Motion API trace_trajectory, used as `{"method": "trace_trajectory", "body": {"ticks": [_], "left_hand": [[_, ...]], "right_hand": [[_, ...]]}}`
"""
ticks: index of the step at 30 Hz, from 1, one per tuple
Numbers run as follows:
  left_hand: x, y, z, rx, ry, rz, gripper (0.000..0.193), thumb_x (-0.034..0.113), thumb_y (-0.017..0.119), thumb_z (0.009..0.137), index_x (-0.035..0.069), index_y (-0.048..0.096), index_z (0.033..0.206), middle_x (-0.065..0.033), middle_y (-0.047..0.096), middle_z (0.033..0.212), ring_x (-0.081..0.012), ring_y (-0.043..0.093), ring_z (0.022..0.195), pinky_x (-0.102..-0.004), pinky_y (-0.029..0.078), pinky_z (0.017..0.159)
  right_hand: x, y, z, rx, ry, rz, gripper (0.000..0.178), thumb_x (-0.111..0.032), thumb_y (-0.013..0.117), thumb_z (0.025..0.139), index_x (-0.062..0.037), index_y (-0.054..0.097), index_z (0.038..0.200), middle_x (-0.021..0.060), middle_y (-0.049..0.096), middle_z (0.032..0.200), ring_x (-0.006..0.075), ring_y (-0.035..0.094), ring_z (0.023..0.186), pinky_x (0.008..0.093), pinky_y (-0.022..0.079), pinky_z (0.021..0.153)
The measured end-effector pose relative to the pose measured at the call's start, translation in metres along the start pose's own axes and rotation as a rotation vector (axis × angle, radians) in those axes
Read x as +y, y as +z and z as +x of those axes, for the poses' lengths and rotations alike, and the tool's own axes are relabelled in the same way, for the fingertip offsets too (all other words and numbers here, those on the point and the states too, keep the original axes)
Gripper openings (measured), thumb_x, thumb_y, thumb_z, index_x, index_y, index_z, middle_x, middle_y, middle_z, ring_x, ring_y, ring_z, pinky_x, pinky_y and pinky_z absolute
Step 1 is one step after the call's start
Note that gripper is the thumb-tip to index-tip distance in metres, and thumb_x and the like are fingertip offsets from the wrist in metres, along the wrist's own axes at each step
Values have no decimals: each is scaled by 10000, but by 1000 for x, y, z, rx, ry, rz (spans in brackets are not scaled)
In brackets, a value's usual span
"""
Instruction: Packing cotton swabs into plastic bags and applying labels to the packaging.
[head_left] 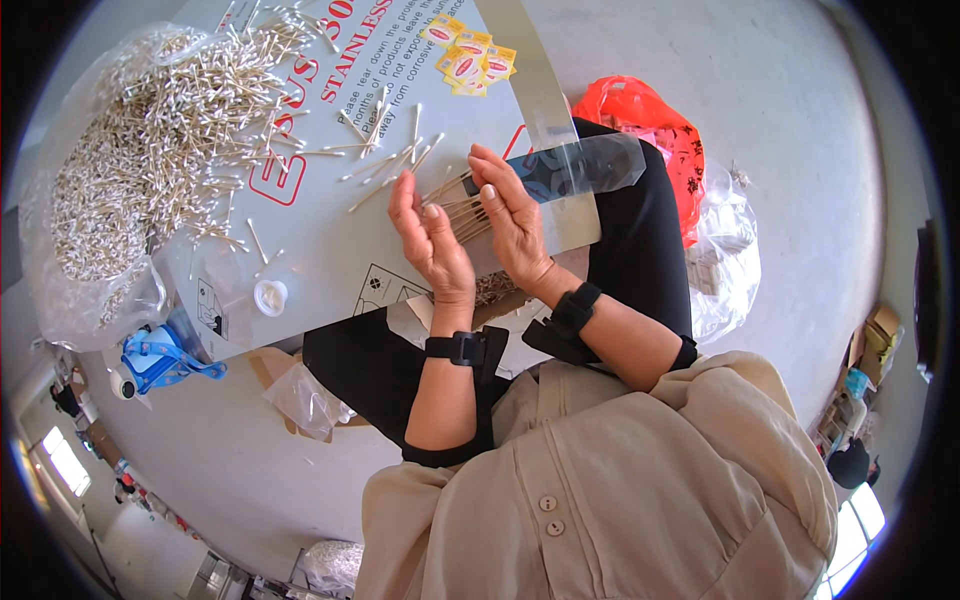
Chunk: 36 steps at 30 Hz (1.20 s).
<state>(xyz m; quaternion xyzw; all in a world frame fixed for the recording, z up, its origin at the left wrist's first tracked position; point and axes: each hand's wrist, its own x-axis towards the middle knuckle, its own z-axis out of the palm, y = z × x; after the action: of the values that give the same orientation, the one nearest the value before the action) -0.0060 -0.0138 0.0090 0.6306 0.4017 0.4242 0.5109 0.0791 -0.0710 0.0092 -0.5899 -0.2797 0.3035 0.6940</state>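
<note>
Near the front edge of the table, a bundle of cotton swabs (464, 216) lies between my two hands, its sticks running roughly crosswise. My left hand (432, 246) cups the bundle's left end, fingers together and thumb raised. On the other end, my right hand (514, 218) presses in with its fingers held close. The palms hide part of the swabs. Several loose cotton swabs (384, 160) are scattered just beyond my hands. A clear plastic bag (602, 165) with a dark printed part lies right of my right hand, overhanging the table's edge.
A large heap of cotton swabs (150, 150) spills from a clear bag at the left. Yellow paper labels (468, 62) lie at the back of the printed tabletop (330, 235). A small white cup (270, 297) stands near the front left. A red plastic bag (660, 125) is beyond my right leg.
</note>
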Motion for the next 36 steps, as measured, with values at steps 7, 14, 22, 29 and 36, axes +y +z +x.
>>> {"method": "trace_trajectory", "body": {"ticks": [7, 14, 22, 29, 36], "left_hand": [[5, -21, 13, -56, 177, 415, 301, 106, 640, 902, 33, 586, 1189, -140, 561, 1187, -310, 517, 1164, -411, 389, 1021], [9, -10, 32, -217, 277, 872, 153, 37, 717, 741, 88, 620, 848, -47, 557, 914, -288, 536, 924, -425, 423, 816], [12, -8, 33, -211, 395, 844, 185, 2, 695, 742, 97, 657, 896, -35, 557, 914, -276, 543, 944, -423, 435, 823], [16, -9, 53, -314, 320, 892, 206, -13, 691, 752, 80, 661, 933, -64, 567, 980, -302, 541, 984, -423, 442, 846], [17, -25, 31, -351, 255, 829, 286, 92, 685, 820, 75, 652, 1104, -123, 568, 1172, -322, 511, 1136, -467, 412, 967]], "right_hand": [[-1, -17, 17, 62, 5, -130, 267, -72, 473, 1026, 25, 576, 1253, 118, 531, 1376, 181, 507, 1252, 298, 390, 1075], [0, -18, 19, 24, 2, -87, 227, -64, 487, 1016, 25, 599, 1192, 111, 563, 1333, 184, 511, 1240, 292, 389, 1065], [-2, -19, 21, 37, 13, -78, 222, -55, 480, 1013, 29, 608, 1175, 117, 562, 1337, 185, 511, 1240, 293, 388, 1063], [0, -19, 22, 33, 39, -41, 228, -62, 482, 1016, 30, 606, 1184, 115, 555, 1346, 173, 510, 1236, 290, 403, 1055], [-1, -21, 21, 39, 35, -16, 248, -84, 473, 1025, 34, 603, 1201, 114, 546, 1360, 171, 506, 1244, 294, 405, 1066]]}}
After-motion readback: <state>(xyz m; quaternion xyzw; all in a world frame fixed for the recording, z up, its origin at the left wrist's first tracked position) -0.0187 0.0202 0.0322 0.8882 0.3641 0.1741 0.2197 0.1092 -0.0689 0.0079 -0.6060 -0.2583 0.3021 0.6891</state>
